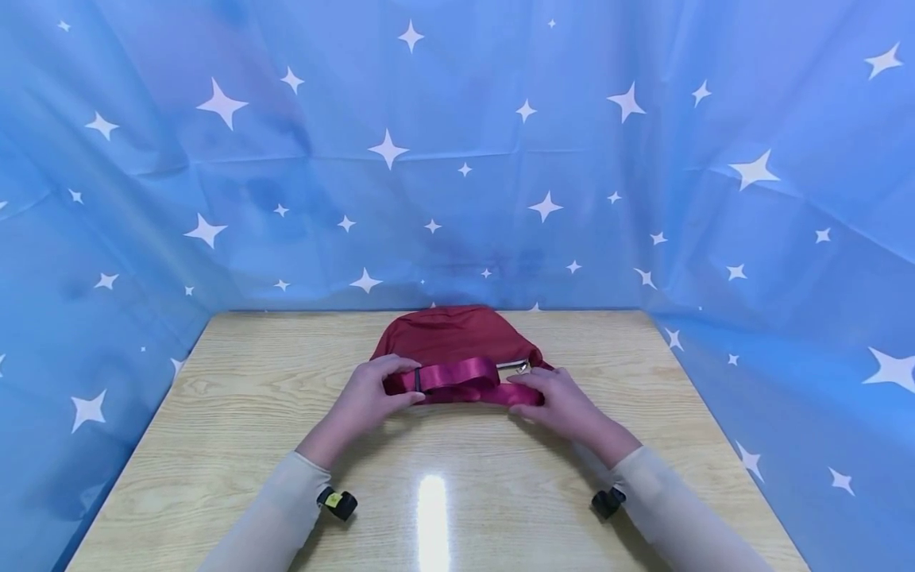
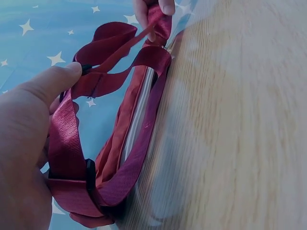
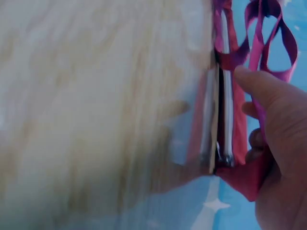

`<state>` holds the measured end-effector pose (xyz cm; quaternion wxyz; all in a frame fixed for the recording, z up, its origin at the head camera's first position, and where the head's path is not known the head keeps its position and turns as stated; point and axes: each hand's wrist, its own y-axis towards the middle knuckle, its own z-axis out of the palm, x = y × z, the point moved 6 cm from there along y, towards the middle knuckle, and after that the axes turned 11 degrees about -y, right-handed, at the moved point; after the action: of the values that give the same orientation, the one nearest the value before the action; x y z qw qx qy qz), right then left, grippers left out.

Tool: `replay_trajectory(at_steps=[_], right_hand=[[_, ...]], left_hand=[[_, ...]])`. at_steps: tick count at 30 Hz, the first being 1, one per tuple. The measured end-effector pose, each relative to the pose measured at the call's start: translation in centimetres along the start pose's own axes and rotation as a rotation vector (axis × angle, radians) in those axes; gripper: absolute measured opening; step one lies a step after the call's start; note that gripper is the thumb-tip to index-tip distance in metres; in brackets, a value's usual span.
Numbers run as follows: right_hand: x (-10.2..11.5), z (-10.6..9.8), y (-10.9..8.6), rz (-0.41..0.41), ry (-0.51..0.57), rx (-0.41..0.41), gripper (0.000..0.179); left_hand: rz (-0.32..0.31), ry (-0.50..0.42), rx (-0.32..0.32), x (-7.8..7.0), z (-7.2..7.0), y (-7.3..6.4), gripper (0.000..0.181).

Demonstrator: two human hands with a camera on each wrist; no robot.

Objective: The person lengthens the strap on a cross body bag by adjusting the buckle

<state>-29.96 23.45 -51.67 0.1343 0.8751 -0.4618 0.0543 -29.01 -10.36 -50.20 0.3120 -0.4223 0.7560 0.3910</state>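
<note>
A dark red waist bag (image 1: 450,334) lies on the table, its silver zipper (image 3: 229,96) facing the person. A shiny magenta strap (image 1: 457,373) loops in front of the bag, folded over itself in the middle. At the bag's left end my left hand (image 1: 372,389) pinches the strap between thumb and fingers, beside a black slider (image 1: 418,380). Another dark slider (image 2: 90,175) shows lower on the strap in the left wrist view. My right hand (image 1: 557,401) grips the strap near the bag's right end, close to the zipper pull (image 1: 524,367); some of its fingers are hidden behind the strap.
The light wood table (image 1: 250,397) has a bright light reflection (image 1: 432,516) near its front. Blue cloth (image 1: 457,222) with white stars hangs behind and along both sides. A small black device (image 1: 337,503) is worn on the left wrist, a similar device (image 1: 608,503) on the right.
</note>
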Motion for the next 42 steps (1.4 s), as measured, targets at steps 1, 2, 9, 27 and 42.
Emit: replay_trajectory(at_steps=[1,2,9,27,42], right_hand=[[-0.1,-0.2,-0.1,0.0,-0.005,0.001,0.053],[-0.3,-0.4,-0.1,0.0,-0.012,0.003,0.054],[-1.9,-1.3,-0.9,0.002,-0.115,-0.012,0.054],[2.0,0.3,0.6,0.003,-0.155,0.017,0.072],[4.3,2.1,2.1,0.037,0.135,0.085,0.051]], left_hand=[[-0.002,0.002,0.0,0.1,0.0,0.0,0.045],[-0.001,0.002,0.0,0.1,-0.1,0.0,0.045],[-0.019,0.005,0.003,0.5,-0.3,-0.1,0.045],[-0.039,0.006,0.004,0.7,-1.0,-0.1,0.045],[-0.031,-0.009,-0.013,0.9,-1.0,-0.2,0.045]])
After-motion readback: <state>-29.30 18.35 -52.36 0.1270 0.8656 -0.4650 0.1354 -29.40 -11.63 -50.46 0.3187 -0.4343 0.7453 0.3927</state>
